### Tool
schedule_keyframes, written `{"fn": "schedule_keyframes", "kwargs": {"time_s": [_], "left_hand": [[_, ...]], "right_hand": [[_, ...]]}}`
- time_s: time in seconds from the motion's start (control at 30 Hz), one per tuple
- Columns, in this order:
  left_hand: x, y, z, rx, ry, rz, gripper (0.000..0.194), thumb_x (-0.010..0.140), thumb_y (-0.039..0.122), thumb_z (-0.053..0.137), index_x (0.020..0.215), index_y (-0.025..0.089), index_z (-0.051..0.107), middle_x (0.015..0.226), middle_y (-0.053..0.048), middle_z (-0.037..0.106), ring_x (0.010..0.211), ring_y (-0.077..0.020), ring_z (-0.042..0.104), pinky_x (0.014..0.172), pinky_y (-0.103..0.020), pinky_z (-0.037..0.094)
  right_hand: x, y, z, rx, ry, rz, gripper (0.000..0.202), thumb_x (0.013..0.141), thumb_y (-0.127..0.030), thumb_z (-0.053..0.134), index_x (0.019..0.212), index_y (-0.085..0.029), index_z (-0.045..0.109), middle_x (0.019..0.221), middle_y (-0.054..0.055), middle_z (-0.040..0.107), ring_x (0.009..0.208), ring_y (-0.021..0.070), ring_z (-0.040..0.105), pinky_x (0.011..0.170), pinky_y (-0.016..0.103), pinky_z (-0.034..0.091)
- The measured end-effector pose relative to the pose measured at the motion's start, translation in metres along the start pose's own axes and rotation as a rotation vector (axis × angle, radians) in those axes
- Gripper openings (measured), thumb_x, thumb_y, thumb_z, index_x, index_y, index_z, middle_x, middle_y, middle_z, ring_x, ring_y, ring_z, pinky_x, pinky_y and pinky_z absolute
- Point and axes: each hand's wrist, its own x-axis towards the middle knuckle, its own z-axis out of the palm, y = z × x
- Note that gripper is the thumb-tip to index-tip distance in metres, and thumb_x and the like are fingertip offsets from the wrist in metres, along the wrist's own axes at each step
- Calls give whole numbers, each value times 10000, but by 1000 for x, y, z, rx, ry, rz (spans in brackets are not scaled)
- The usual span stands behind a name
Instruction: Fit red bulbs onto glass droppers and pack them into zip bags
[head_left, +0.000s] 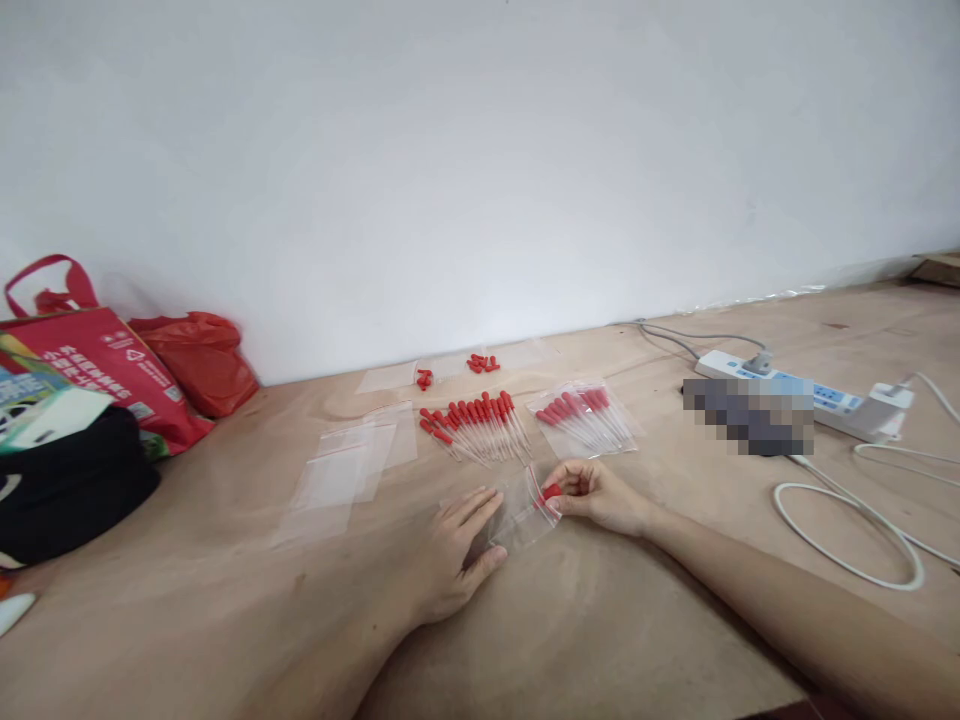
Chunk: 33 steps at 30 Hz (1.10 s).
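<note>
My right hand [592, 495] is closed in a pinch on a dropper's red rubber bulb [553, 491] at the mouth of a small clear zip bag [517, 515]. The dropper's tube is hard to make out through the plastic. At the bag's left side rests my left hand [469, 545], its fingers stretched out and the thumb apart. Behind the hands lies a row of red-bulbed droppers with clear tubes [480, 420]. To their right, a filled clear bag [589, 418] holds several more droppers.
Flat zip bags [337, 465] lie left of the droppers. Loose red bulbs [482, 363] sit near the wall. A white power strip [817, 390], a white cable [847, 580] and a blurred dark object [746, 415] are at right. At left stand a red shopping bag [142, 370] and a black bag [82, 490].
</note>
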Motion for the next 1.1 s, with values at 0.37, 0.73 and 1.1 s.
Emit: {"fn": "schedule_keyframes", "kwargs": {"time_s": [0.37,0.73,1.1], "left_hand": [[-1,-10,-6,-70,-46,65,431,806,353,482,1220,234,451,1314,-70,409,1212,-231,362,978,-438,341],[-1,-8,-3,-29,-25,63,431,821,344,458,1234,223,435,1319,-77,401,1212,-231,361,985,-437,335],[-2,-12,-3,-45,-9,100,458,806,355,485,1248,257,415,1328,-58,391,1214,-228,356,987,-427,331]], "right_hand": [[-2,-8,-1,-1,51,18,307,636,-399,660,821,-184,541,600,-49,576,560,90,533,606,253,435],[-3,-6,-1,-229,-39,-3,297,642,-453,636,690,-163,593,620,-17,554,569,95,485,567,231,386],[-3,-4,-4,-426,-95,-197,199,761,-313,516,780,-222,692,856,30,537,738,123,523,674,254,430]]}}
